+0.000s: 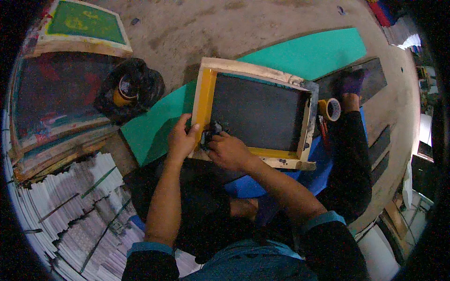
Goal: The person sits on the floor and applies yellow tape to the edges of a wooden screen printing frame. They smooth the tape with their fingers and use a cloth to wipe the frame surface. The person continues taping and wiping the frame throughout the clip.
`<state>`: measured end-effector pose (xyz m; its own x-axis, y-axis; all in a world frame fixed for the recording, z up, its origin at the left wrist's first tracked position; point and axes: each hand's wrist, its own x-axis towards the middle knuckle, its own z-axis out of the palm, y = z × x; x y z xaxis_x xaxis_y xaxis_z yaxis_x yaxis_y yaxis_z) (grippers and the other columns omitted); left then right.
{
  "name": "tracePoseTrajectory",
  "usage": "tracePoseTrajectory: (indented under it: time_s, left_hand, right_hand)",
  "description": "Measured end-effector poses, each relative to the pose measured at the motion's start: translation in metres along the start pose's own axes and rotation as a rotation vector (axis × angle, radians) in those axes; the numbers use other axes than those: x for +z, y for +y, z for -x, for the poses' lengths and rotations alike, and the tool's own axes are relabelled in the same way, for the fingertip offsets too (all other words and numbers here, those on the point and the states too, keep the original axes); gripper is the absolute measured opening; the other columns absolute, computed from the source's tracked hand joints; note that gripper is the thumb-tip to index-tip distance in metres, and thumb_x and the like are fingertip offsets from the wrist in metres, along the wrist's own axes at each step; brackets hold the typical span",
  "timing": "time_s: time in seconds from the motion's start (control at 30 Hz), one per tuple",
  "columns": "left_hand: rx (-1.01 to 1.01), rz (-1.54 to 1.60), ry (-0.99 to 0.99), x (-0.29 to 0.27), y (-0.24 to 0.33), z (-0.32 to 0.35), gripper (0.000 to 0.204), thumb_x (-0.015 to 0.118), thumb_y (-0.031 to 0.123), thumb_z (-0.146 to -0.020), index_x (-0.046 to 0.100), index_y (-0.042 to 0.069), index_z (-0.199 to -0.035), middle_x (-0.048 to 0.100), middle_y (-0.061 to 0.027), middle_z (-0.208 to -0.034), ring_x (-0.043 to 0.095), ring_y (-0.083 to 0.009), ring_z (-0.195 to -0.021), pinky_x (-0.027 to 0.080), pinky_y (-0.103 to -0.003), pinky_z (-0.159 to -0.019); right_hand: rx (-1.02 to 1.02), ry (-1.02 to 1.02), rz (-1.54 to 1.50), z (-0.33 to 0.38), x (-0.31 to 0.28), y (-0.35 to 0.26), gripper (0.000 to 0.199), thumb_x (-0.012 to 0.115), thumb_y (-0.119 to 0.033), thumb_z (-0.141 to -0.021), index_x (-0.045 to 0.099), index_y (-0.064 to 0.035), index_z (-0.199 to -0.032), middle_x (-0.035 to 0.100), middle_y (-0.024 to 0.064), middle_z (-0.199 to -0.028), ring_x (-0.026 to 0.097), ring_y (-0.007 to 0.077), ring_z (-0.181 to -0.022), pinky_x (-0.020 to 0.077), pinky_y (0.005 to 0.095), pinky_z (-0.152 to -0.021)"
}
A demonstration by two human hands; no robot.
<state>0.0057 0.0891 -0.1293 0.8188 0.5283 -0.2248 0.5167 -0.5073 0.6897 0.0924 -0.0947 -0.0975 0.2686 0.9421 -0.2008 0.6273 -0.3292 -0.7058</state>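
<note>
A wooden screen-printing frame (248, 68) with dark mesh (262, 112) rests tilted in front of me, over my lap and a blue sheet (243, 186). Yellow tape (205, 100) lines its left and near inner edges. My left hand (182, 140) grips the frame's left side, thumb on top. At the near left corner, my right hand (230, 151) is closed round a dark crumpled wad (213, 131) pressed against the taped edge. Whether that wad is cloth or plastic I cannot tell.
By the frame's right side are a tape roll (332, 109) and a red-handled tool (324, 129). Green board (309, 51) lies beyond. Leftward, a can (123, 96) sits in black plastic near other screen frames (56, 84). Paper stacks (84, 215) fill the lower left.
</note>
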Motion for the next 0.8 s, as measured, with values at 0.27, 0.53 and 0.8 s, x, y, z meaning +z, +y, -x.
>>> tracePoseTrajectory:
  time_s: [0.27, 0.53, 0.8]
  left_hand:
    - [-0.135, 0.141, -0.067, 0.007, -0.017, -0.005, 0.048, 0.071, 0.028, -0.092, 0.057, 0.009, -0.133, 0.066, -0.0211, -0.121, 0.066, -0.0359, -0.106, 0.052, -0.044, -0.090]
    - [0.037, -0.088, 0.099, -0.002, -0.010, 0.006, 0.053, 0.069, 0.033, -0.093, 0.057, 0.003, -0.135, 0.061, -0.0219, -0.128, 0.061, -0.0383, -0.114, 0.048, -0.047, -0.099]
    - [0.132, -0.189, 0.119, -0.002, 0.018, 0.041, 0.055, 0.074, 0.032, -0.088, 0.058, 0.004, -0.134, 0.055, -0.0219, -0.131, 0.054, -0.0403, -0.121, 0.047, -0.048, -0.100]
  right_hand:
    - [0.372, 0.292, 0.391, 0.032, -0.028, 0.042, 0.016, 0.065, -0.019, -0.084, 0.070, -0.0043, -0.090, 0.065, 0.0176, -0.104, 0.063, 0.0365, -0.096, 0.0529, 0.0484, -0.085]
    - [0.769, 0.822, 0.427, 0.132, -0.116, 0.102, 0.030, 0.073, -0.022, -0.082, 0.064, -0.0088, -0.108, 0.062, 0.0145, -0.109, 0.064, 0.0371, -0.099, 0.0542, 0.0496, -0.081]
    - [0.878, 0.785, 0.680, 0.189, -0.147, 0.209, 0.052, 0.071, -0.026, -0.084, 0.056, -0.0145, -0.132, 0.061, 0.0161, -0.122, 0.054, 0.0385, -0.120, 0.0480, 0.0504, -0.095]
